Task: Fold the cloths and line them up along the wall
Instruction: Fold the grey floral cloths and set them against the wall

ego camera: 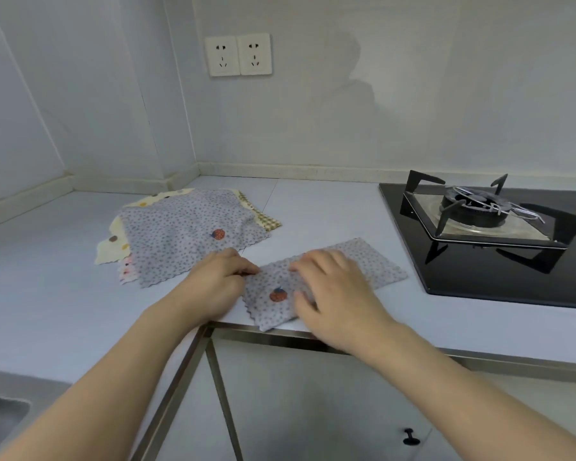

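A grey dotted cloth with a red strawberry patch (316, 281) lies folded into a long strip near the front edge of the pale worktop (47, 294), one zigzag corner hanging just over the edge. The left hand (218, 281) sits at the strip's left end with its fingers curled in, and it seems to pinch the cloth's edge there, though the fingertips are hidden under the knuckles. The right hand (333, 291) lies on top of the strip, its fingers bent and spread, pressing the fabric down, the thumb beside the strawberry. Behind and to the left, nearer the corner of the wall, a loose pile of unfolded cloths (187, 234) is spread flat: a second grey dotted one with a strawberry on top, a cream spotted one, a checked one and a pink-printed one showing from beneath. To the right, apart from the strip, sits a black gas hob (499, 227). Two sockets (238, 54) are on the back wall.
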Available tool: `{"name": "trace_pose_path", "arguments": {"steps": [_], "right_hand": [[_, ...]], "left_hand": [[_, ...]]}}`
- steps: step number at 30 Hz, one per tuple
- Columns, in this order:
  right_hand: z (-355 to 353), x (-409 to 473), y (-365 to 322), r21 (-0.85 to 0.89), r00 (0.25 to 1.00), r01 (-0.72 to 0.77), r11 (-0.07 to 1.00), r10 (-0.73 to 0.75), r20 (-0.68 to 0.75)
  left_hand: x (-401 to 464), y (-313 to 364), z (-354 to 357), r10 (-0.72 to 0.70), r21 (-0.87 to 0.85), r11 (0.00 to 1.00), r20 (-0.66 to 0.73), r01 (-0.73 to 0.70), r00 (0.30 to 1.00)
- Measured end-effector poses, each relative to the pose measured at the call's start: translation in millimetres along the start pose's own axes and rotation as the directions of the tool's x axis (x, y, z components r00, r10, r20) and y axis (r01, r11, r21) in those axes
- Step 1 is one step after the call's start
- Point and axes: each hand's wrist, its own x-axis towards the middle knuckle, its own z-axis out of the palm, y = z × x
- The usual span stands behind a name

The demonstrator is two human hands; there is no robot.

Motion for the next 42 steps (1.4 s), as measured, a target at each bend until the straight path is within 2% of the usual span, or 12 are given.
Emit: {"name": "trace_pose_path", "arguments": {"steps": [4,8,10,13,15,17,21,28,30,33,38,42], "right_hand": [[19.1,-22.1,-34.3,-0.141,0.982,0.177,0.974,-0.165,0.093],[14.5,-25.5,-24.7,0.055,0.988,0.151,0.987,-0.15,-0.028],[4.7,-25.8,-22.2,0.278,1.0,0.011,0.961,-0.003,-0.029],[-10.5,-23.6,-15.6,0.606,0.968,-0.213,0.766,0.252,0.022],[-18.2,-22.0,-6.5,0.742,0.934,-0.294,0.603,0.346,0.088],[-24.3,-21.1,5.8,0.776,0.909,-0.329,0.538,0.402,0.107],[-36.0,-17.3,44.4,0.542,0.861,-0.427,0.724,0.508,-0.001],[-23.5,-3.4,101.1,-0.02,0.848,-0.523,0.852,0.522,0.091],[-14.3,-5.3,103.7,-0.18,0.866,-0.486,0.855,0.499,0.035],[-6.3,-10.4,105.5,-0.214,0.892,-0.45,0.867,0.449,-0.055],[-3.4,-8.3,108.6,-0.226,0.895,-0.444,0.867,0.443,-0.057],[-2.8,-9.4,107.3,-0.257,0.886,-0.458,0.851,0.459,-0.062]], "left_hand": [[-3.7,1.9,-12.6,-0.022,0.02,1.0,0.125,0.019,0.992],[-16.4,5.5,-28.0,-0.04,0.015,0.999,0.321,0.037,0.946],[-20.3,4.8,-30.4,-0.033,0.023,0.999,0.368,0.026,0.929],[-21.3,10.3,-27.0,0.045,-0.126,0.992,0.325,-0.004,0.945],[-16.6,16.4,-21.2,0.082,-0.234,0.972,0.253,-0.021,0.964],[-10.3,23.4,-16.3,0.087,-0.382,0.924,0.207,-0.001,0.974],[13.2,50.0,-6.0,0.013,-0.602,0.796,0.129,0.068,0.992],[80.6,89.9,42.7,-0.05,-0.252,0.966,0.065,0.065,0.997],[87.5,89.5,58.3,-0.047,-0.114,0.992,0.038,0.051,0.998],[89.2,88.2,70.6,-0.061,-0.003,0.998,-0.055,0.061,0.997],[82.6,90.6,69.5,-0.063,0.05,0.997,-0.081,0.067,0.995],[50.7,102.7,66.6,0.192,0.165,0.975,-0.313,-0.146,0.93]]}}
